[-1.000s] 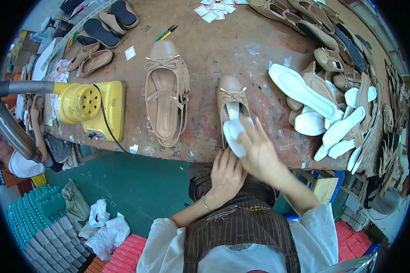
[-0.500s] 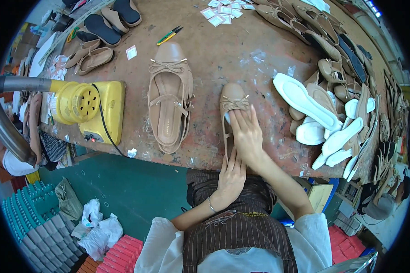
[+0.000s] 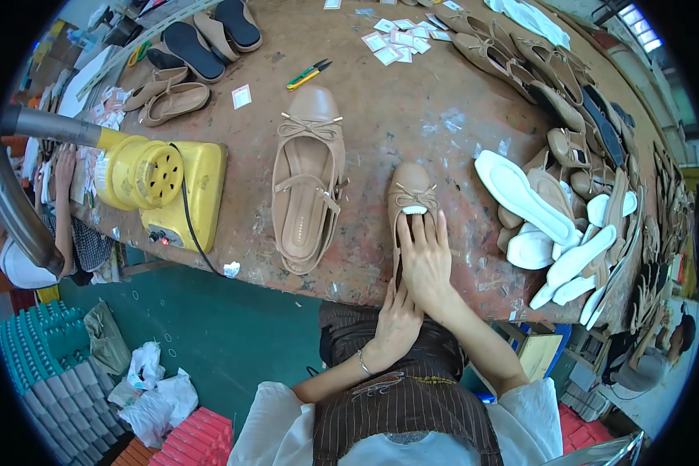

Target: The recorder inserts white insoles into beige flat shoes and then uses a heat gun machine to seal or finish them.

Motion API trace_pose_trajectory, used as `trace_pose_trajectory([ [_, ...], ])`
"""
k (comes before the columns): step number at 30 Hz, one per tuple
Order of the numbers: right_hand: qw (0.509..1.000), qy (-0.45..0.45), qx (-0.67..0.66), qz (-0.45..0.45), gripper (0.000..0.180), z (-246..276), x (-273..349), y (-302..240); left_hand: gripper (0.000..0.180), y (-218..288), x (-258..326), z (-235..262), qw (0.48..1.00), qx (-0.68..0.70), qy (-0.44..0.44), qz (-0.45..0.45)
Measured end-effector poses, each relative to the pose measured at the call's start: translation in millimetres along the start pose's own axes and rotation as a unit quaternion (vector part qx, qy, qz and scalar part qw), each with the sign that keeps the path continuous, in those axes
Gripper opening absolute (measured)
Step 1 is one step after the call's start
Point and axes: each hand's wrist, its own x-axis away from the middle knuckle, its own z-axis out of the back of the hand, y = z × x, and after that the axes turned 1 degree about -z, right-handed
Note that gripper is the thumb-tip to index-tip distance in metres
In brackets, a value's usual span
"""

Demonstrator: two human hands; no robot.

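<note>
In the head view, the right hand (image 3: 427, 260) lies flat, fingers stretched forward and close together, pressing down into the opening of a tan flat shoe (image 3: 408, 203) that sits at the near edge of the brown workbench (image 3: 412, 101), toe pointing away from the person. A small patch of white insole (image 3: 415, 208) shows just past the fingertips, under the bow, so the insole looks to be nearly all the way inside. The left hand (image 3: 396, 326) cups the heel end of the same shoe at the bench edge, fingers curled around it from below.

Just left of this shoe lies a matching tan shoe (image 3: 307, 182) with a strap, on its own and untouched; whether it already has its insole cannot be told for sure. To the right, a loose heap of white insoles (image 3: 547, 233) lies near more tan shoes (image 3: 520, 58), which suggests plenty of pairs are not yet fitted. Further left stands a yellow machine (image 3: 163, 186) with a cord, and green-handled snips (image 3: 309, 74) lie beyond.
</note>
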Motion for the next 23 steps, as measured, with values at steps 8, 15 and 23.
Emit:
trace_pose_trajectory([
  [8, 0.998, -0.052, 0.045, -0.005, 0.047, -19, -12, 6, 0.045, -1, 6, -5, 0.995, -0.027, -0.092, 0.009],
  [15, 0.998, -0.046, 0.028, 0.01, 0.025, -28, -26, 14, 0.052, -2, 6, -4, 0.993, -0.099, -0.067, -0.005],
  [23, 0.989, -0.122, -0.027, 0.077, 0.016, -26, -50, 19, 0.048, -5, -5, 24, 0.999, -0.027, -0.03, 0.004],
])
